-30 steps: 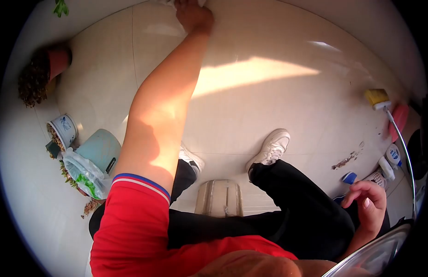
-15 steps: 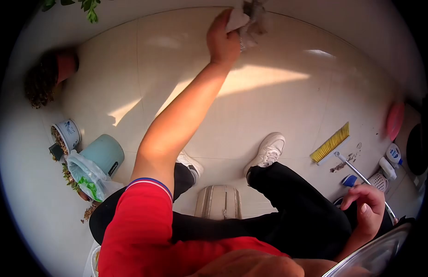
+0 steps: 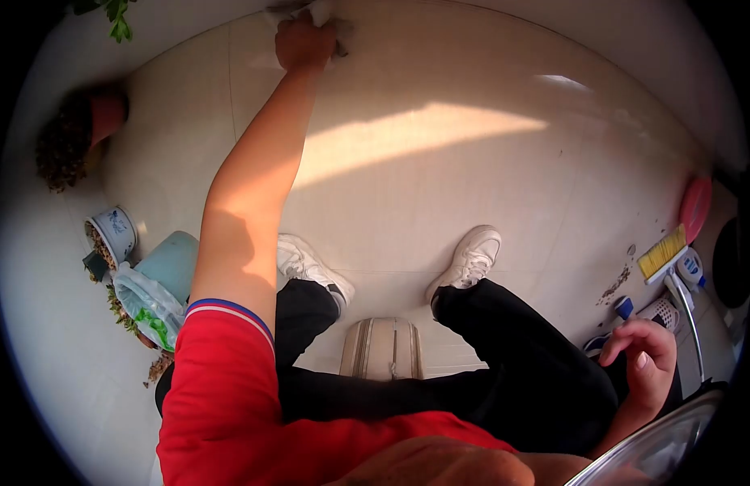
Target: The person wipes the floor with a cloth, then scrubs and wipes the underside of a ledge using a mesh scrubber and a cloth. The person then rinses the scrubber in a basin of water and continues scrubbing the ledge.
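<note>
My left hand (image 3: 304,42) is stretched far forward, its fingers closed round a crumpled grey-white cloth (image 3: 320,11). It presses the cloth near the line where the tiled floor (image 3: 407,194) meets the wall; part of the cloth is hidden by the hand. By my right knee, my right hand (image 3: 646,356) hangs loosely, fingers bent and apart, with nothing seen in it. Just right of it is a broom (image 3: 665,253) with yellow bristles and a pale handle, apart from the fingers.
On the left are a lidless blue bin (image 3: 171,259) with a plastic bag (image 3: 144,296), a white pot (image 3: 116,231) and a reddish plant pot (image 3: 108,115). Debris (image 3: 614,287), bottles (image 3: 691,267) and a pink object (image 3: 696,206) lie right. A beige striped object (image 3: 381,348) is between my feet.
My left hand has swept left along the wall's base with the cloth. The broom head has shifted right, away from the debris. My right hand stays where it was.
</note>
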Demonstrator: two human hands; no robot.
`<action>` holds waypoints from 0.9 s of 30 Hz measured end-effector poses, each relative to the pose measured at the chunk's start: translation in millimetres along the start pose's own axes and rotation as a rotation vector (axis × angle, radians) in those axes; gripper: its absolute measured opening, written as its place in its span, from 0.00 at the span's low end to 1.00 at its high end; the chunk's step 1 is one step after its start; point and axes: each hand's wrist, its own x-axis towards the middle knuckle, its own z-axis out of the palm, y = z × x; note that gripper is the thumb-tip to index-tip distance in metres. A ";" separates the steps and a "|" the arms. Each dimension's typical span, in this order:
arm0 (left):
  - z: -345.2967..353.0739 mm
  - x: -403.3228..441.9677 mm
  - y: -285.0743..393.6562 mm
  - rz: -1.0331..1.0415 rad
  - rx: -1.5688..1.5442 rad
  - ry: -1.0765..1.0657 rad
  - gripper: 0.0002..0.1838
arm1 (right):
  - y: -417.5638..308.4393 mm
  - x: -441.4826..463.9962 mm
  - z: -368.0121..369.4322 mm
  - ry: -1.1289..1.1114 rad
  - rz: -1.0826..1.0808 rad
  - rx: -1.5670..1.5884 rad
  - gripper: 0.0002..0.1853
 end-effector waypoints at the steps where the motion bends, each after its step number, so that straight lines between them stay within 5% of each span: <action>1: 2.0 -8.4 27.1 0.102 0.148 -0.025 0.31 | -0.9 2.1 0.9 0.000 -0.004 -0.002 0.28; 12: 6.7 -17.4 58.1 0.385 0.167 -0.110 0.38 | -0.2 8.5 -4.7 -0.016 -0.013 -0.009 0.28; 18: 11.3 -13.1 58.2 0.403 0.124 -0.063 0.36 | -0.8 5.6 -3.7 0.003 -0.006 -0.014 0.28; 24: 2.7 4.3 61.1 0.374 0.080 -0.269 0.34 | -0.8 -0.9 -1.0 0.009 -0.030 -0.005 0.29; 27: 10.7 -23.6 61.2 0.395 0.144 -0.092 0.34 | -0.6 -3.0 -0.7 0.016 -0.034 -0.011 0.28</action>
